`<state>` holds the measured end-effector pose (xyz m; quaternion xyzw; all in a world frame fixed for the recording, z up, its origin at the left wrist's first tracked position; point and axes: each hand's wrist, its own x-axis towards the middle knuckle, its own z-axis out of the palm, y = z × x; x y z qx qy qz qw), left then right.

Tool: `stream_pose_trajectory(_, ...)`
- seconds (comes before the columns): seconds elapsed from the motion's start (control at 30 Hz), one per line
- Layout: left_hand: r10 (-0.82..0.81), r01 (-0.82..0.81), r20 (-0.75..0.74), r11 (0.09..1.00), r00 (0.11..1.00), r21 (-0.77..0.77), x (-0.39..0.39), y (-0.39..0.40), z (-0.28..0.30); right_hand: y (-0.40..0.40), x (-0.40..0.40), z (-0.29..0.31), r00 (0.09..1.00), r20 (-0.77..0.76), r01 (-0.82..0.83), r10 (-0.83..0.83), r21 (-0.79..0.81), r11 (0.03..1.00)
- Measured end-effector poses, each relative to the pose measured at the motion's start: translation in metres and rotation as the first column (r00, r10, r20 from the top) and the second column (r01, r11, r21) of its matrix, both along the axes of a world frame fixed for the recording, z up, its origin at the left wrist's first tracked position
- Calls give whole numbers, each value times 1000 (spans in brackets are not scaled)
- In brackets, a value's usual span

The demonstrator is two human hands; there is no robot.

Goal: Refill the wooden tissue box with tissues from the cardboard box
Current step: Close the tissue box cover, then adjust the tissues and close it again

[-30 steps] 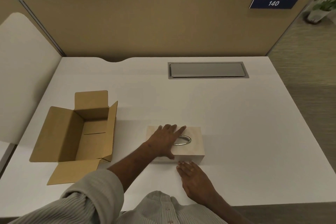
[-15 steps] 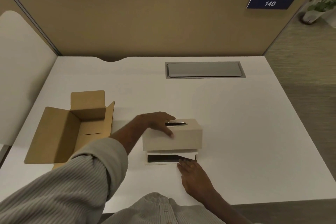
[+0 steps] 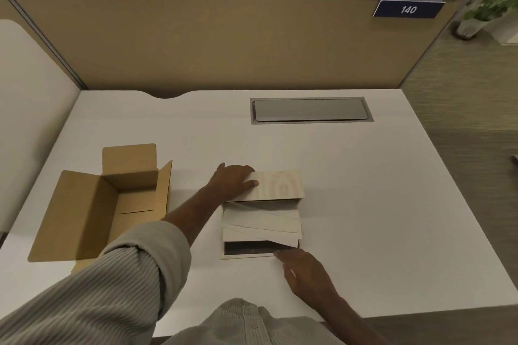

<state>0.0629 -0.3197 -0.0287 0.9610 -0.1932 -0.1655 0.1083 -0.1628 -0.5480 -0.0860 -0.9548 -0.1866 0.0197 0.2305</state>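
The wooden tissue box cover (image 3: 277, 186) is tipped back onto its far side, and my left hand (image 3: 234, 180) grips its left end. Below it the box's thin base (image 3: 246, 249) lies flat on the white desk (image 3: 364, 204), with white tissues (image 3: 260, 221) stretching between cover and base. My right hand (image 3: 304, 269) rests flat on the desk, fingertips touching the base's front right corner. The open cardboard box (image 3: 92, 204) lies at the left, flaps spread; I see no tissues inside.
A grey cable hatch (image 3: 309, 110) is set into the desk's far side. A tan partition (image 3: 224, 42) with a blue "140" sign (image 3: 408, 9) stands behind. Potted plants (image 3: 487, 5) stand on the floor at the far right.
My left hand lifted the wooden cover off its base and tipped it backward, uncovering the tissues. My right hand stayed at the base's front edge.
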Motion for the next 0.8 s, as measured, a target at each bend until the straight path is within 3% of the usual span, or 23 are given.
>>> stream_pose_trajectory(0.13, -8, 8, 54, 1000, 999, 4, -6, 1, 3, -7, 23, 14, 987, 145, 55, -69, 96, 994)
stream_pose_trajectory(0.23, -27, 131, 407, 965, 913, -228, -26, 1, 19, -11, 47, 28, 957, 285, 41, -57, 64, 997)
stream_pose_trajectory(0.3, -25, 232, 490, 900, 872, -368, -53, 1, 25, -12, 59, 32, 948, 317, 16, -26, 34, 999)
stream_pose_trajectory(0.4, -182, 320, 357, 869, 916, -377, -101, 5, 10, -6, 66, 30, 975, 206, -66, 79, -73, 995)
stream_pose_trajectory(0.5, -303, 343, 202, 916, 931, -207, -129, 12, -22, 3, 71, 22, 987, -32, -159, 156, -262, 952)
stream_pose_trajectory(0.7, -212, 210, 68, 977, 975, 32, -124, 3, -51, 13, 98, 17, 977, -154, -197, 149, -376, 905)
stream_pose_trajectory(0.8, -163, 157, 64, 984, 985, 87, -119, -6, -57, 11, 108, 17, 979, -137, -191, 154, -324, 926)
